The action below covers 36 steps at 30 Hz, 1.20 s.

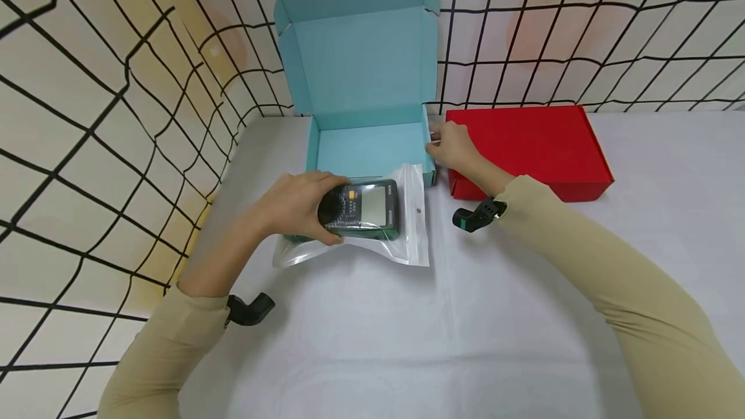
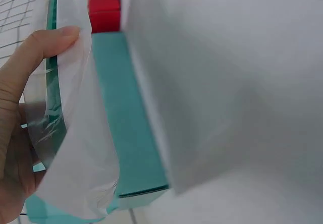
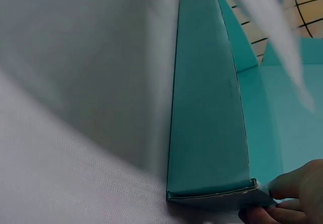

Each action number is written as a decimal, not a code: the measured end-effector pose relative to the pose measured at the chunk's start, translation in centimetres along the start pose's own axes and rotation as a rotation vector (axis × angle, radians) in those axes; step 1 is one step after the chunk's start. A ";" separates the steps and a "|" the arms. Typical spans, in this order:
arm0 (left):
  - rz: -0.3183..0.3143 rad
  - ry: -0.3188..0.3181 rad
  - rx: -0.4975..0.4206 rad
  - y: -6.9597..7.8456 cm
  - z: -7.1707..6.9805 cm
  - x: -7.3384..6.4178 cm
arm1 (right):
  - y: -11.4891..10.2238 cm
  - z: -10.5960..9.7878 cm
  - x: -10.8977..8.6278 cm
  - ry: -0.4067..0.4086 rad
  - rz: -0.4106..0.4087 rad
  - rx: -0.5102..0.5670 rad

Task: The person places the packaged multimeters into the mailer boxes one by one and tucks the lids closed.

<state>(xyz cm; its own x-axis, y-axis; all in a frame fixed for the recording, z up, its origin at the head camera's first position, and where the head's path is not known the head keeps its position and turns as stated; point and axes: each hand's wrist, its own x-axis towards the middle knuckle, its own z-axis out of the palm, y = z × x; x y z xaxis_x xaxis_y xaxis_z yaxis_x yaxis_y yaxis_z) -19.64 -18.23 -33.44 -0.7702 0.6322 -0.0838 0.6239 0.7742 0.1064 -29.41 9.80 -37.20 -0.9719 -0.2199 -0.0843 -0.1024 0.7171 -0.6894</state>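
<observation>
My left hand (image 1: 299,205) grips a black and green digital multimeter (image 1: 373,207) inside a clear zip bag (image 1: 414,238). The bagged meter is held in front of an open light blue cardboard box (image 1: 363,60), overlapping its front wall. In the left wrist view, the thumb (image 2: 63,37) presses on the bag's white side. My right hand (image 1: 456,147) holds the right side wall of the box near its edge. The right wrist view shows fingers (image 3: 290,188) pinching that wall at the corner. Inside, the visible box floor (image 1: 372,147) is bare.
A closed red box (image 1: 529,147) lies just right of the light blue box. Black wire grid panels (image 1: 524,31) stand behind and along the left. White cloth (image 1: 372,341) covers the table.
</observation>
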 end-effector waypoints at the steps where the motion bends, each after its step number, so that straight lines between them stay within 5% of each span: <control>1: -0.004 0.006 0.003 -0.1 -0.4 0.1 | 0.0 0.0 0.0 -0.002 0.002 0.001; 7: -0.020 0.021 0.033 -0.3 -2.1 0.7 | 0.1 0.1 0.1 -0.007 0.024 -0.006; 14: -0.015 0.000 0.045 -1.0 -2.2 1.8 | 0.2 0.1 0.0 0.000 0.027 -0.013; 25: -0.115 -0.037 0.069 -3.6 -3.6 6.5 | 0.3 -0.1 0.3 -0.047 0.019 -0.048; 36: -0.222 -0.120 0.022 -5.6 -4.0 9.2 | 0.0 -0.3 0.2 -0.064 0.005 -0.069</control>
<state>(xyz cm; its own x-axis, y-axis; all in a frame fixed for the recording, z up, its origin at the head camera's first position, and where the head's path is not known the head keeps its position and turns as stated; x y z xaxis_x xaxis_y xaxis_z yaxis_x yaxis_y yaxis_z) -30.77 -16.88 -30.84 -0.8685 0.4443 -0.2196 0.4447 0.8943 0.0506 -29.62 9.97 -37.05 -0.9570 -0.2568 -0.1347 -0.1146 0.7617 -0.6377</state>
